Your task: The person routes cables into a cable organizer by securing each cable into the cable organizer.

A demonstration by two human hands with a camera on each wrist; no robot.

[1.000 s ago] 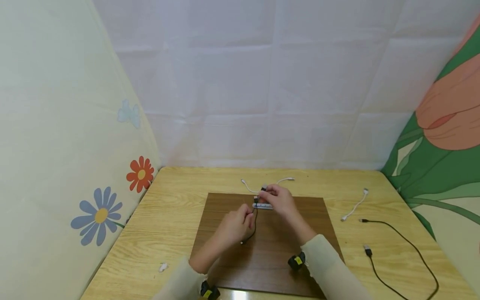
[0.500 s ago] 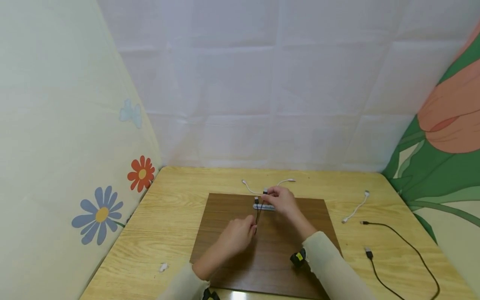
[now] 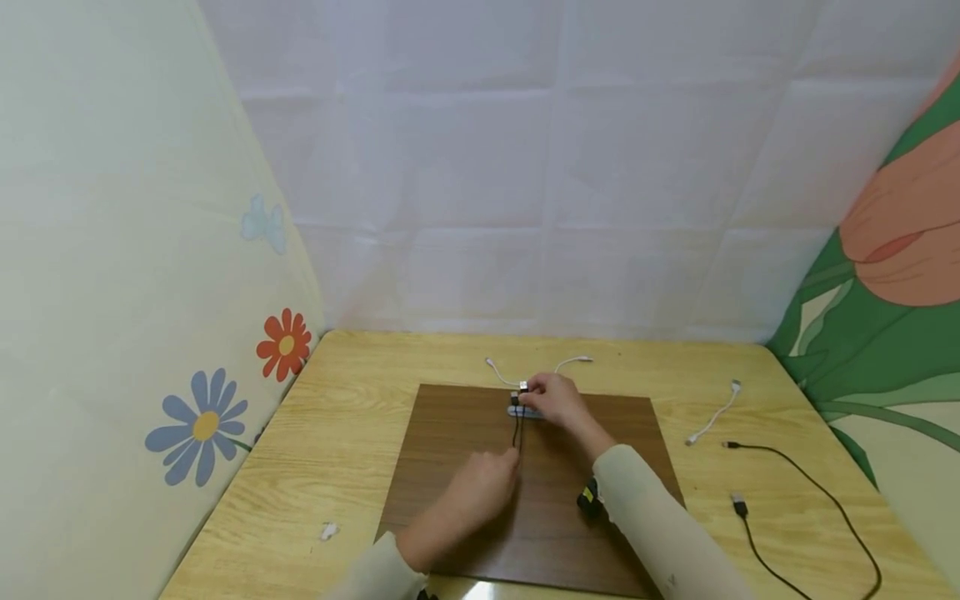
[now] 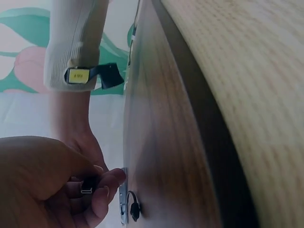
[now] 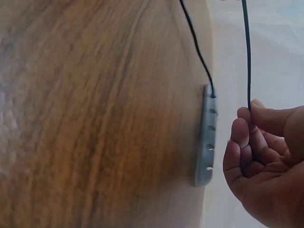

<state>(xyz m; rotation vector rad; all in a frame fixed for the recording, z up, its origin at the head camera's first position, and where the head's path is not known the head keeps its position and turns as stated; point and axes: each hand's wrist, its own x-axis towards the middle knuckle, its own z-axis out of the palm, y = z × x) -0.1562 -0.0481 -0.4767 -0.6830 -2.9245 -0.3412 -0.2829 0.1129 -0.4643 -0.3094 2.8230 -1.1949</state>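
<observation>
My right hand [image 3: 553, 398] pinches a black USB cable [image 5: 248, 52] just below its metal-tipped plug [image 3: 523, 387], above the far part of a brown board. Lower down, my left hand [image 3: 483, 483] grips the same cable near its other end, whose small black connector [image 4: 88, 185] shows among the fingers. The cable runs taut between both hands. Under the right hand lies a grey-blue slotted cable holder [image 5: 206, 142]. A second black cable [image 5: 197, 42] sits in its end slot, plug on the far side. The held cable is apart from the holder.
The brown board [image 3: 585, 533] lies on a light wood table [image 3: 360, 375]. White cables lie behind the board [image 3: 573, 360] and to its right [image 3: 712, 412]. A longer black cable [image 3: 832, 492] curves at the right. A small white scrap [image 3: 327, 531] lies at the left.
My left hand has moved down and slightly right, drawing the held cable straight. My right hand has shifted a little left, bringing the plug beside the seated cable's plug.
</observation>
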